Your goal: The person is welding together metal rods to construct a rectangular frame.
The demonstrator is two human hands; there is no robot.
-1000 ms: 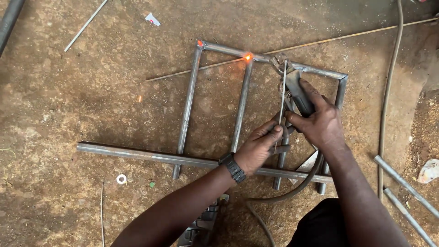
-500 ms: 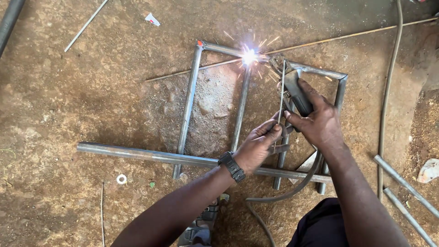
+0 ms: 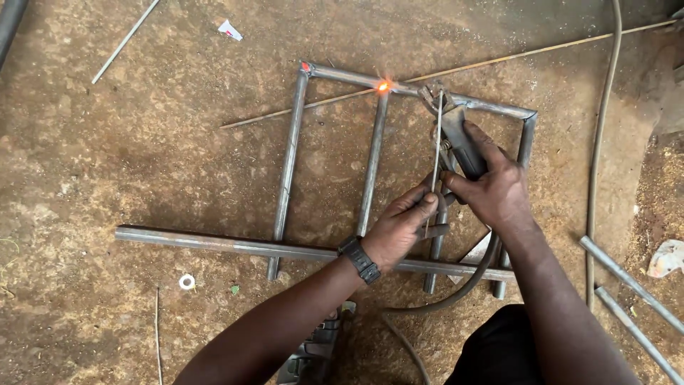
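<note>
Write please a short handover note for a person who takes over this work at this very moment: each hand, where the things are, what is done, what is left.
Left hand: pinches the lower end of a thin welding rod.
Right hand: grips the electrode holder; its cable runs back toward the body.
Metal frame lies flat on the dirt floor, across a long bar.
Done: the joint on the top rail glows orange, so it looks just welded.
Left: I cannot tell how the other joints are.

A single camera worn on the head looks almost straight down at the dirt floor (image 3: pixel 107 178), close above both hands (image 3: pixel 456 207), with the metal frame (image 3: pixel 288 164) filling the middle of the view
</note>
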